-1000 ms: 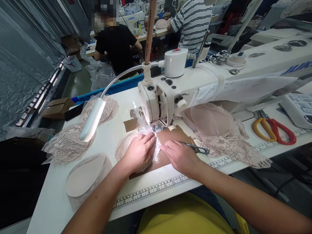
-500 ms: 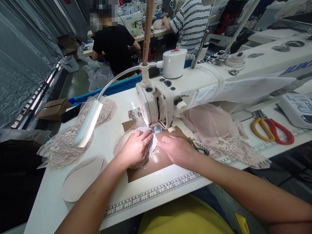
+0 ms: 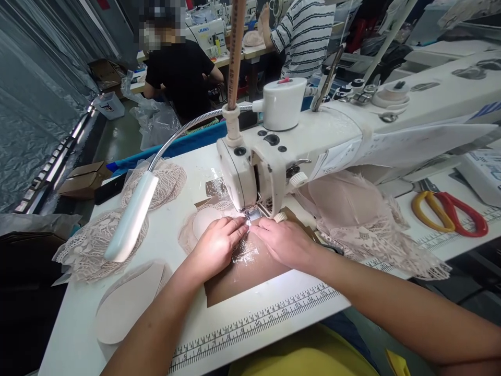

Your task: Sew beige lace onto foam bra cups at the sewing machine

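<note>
A beige lace bra cup [image 3: 204, 215] lies at the needle of the white sewing machine [image 3: 245, 180], its near part covered by my left hand [image 3: 219, 243]. The fingers of that hand are pressed together on the cup, tips close to the presser foot [image 3: 247, 214]. From the other side, my right hand [image 3: 284, 241] is closed, with thumb and forefinger pinched at the edge of the cup beside the needle. What lies between those fingertips is mostly hidden. Brown board with shiny tape [image 3: 250, 269] covers the machine bed under both hands.
Stacked lace pieces [image 3: 97, 243] and smooth beige cups [image 3: 125, 308] lie left, below a lamp [image 3: 133, 216]. Sewn lace cups [image 3: 348, 203] and scissors [image 3: 450, 211] are at right. A printed ruler [image 3: 250, 329] runs along the front edge. Two people sit beyond the machine.
The lace cup has turned and shifted back and left, uncovering more of the board in front. My left hand has slid slightly down; both hands' fingertips are closer together at the needle.
</note>
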Tool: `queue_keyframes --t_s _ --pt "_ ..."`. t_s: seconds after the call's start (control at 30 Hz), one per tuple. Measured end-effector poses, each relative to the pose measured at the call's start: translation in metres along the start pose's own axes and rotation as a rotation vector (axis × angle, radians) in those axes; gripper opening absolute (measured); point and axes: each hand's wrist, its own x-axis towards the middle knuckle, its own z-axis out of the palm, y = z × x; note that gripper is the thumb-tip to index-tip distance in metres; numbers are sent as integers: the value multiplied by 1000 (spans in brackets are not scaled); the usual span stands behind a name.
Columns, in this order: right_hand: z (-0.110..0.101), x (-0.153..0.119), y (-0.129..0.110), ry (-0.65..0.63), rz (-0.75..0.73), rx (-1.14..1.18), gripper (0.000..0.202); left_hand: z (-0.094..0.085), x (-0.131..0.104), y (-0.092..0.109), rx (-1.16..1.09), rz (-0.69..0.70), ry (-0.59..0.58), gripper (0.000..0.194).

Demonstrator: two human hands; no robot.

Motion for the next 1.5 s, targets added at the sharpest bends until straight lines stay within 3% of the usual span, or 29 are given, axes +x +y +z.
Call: queue_keyframes --t_s 0.37,0.77,0.93,1.07,1.23,1.5 --pt "-1 6 2 24 52 19 38 -2 8 -13 -24 -37 -25 41" --pt "-2 6 4 53 92 96 34 -1 8 -13 -1 -78 13 39" --pt "-2 6 4 60 130 152 32 -13 3 -6 121 -201 -27 33" --pt "-5 6 4 71 149 185 30 -23 -1 4 25 -250 -82 29" --pt "-4 6 6 90 126 200 28 -18 0 11 -91 -248 -58 27" --pt "-8 7 3 79 160 197 29 -8 3 18 -65 -181 17 30"
